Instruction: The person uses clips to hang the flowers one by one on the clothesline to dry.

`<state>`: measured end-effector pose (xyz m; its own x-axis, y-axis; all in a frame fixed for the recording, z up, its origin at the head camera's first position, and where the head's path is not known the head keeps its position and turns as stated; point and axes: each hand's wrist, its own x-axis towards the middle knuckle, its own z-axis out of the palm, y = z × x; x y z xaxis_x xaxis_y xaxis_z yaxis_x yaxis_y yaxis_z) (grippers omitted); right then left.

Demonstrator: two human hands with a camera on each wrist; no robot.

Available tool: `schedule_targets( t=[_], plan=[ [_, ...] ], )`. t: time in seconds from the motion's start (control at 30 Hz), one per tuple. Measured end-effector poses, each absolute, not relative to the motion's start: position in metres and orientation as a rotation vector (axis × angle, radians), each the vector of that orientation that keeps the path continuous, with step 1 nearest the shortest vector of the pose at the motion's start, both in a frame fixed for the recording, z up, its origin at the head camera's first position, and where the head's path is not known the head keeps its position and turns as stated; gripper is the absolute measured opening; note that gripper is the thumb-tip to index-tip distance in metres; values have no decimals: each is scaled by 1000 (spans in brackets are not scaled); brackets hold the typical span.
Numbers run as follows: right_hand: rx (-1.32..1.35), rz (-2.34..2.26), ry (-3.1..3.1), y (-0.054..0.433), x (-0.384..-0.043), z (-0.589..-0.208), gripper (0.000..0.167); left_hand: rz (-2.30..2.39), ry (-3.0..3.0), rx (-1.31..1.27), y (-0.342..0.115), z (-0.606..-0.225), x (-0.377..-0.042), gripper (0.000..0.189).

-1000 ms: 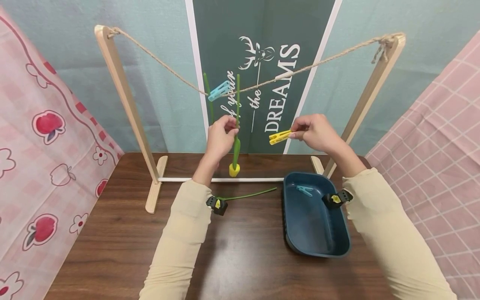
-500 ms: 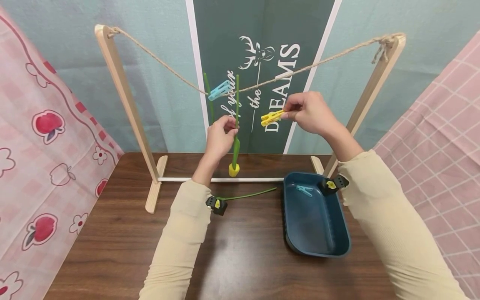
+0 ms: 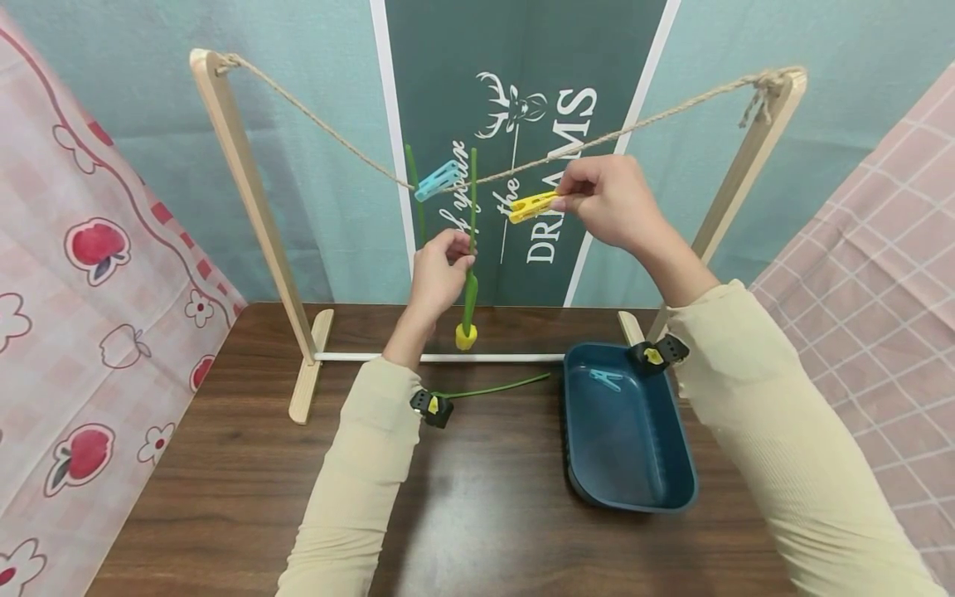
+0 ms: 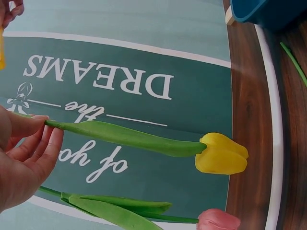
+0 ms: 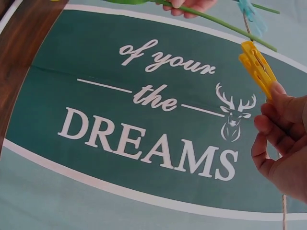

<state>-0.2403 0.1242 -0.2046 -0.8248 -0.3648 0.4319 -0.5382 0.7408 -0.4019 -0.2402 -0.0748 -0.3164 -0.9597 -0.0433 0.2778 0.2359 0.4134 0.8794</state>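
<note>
Green backdrop (image 3: 440,50) behind, yellow bloom (image 3: 466,337) hangs below the left grip (image 3: 438,278).

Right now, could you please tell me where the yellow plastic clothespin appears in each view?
Head: the yellow plastic clothespin is just right of centre, above mid-height, pinched in the right hand.
Left wrist: only a sliver of the clothespin shows, left edge, upper half.
Right wrist: the clothespin is at the upper right.
Shared landmark: the dark green panel with white "DREAMS" lettering.
</note>
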Motion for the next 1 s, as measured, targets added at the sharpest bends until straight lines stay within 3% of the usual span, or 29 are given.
schedule_targets(
  t=[1.0],
  plan=[
    [621, 597, -2567, 77, -242, -171, 12, -1540, -2412, -180, -73, -315, -241, 13]
  ],
)
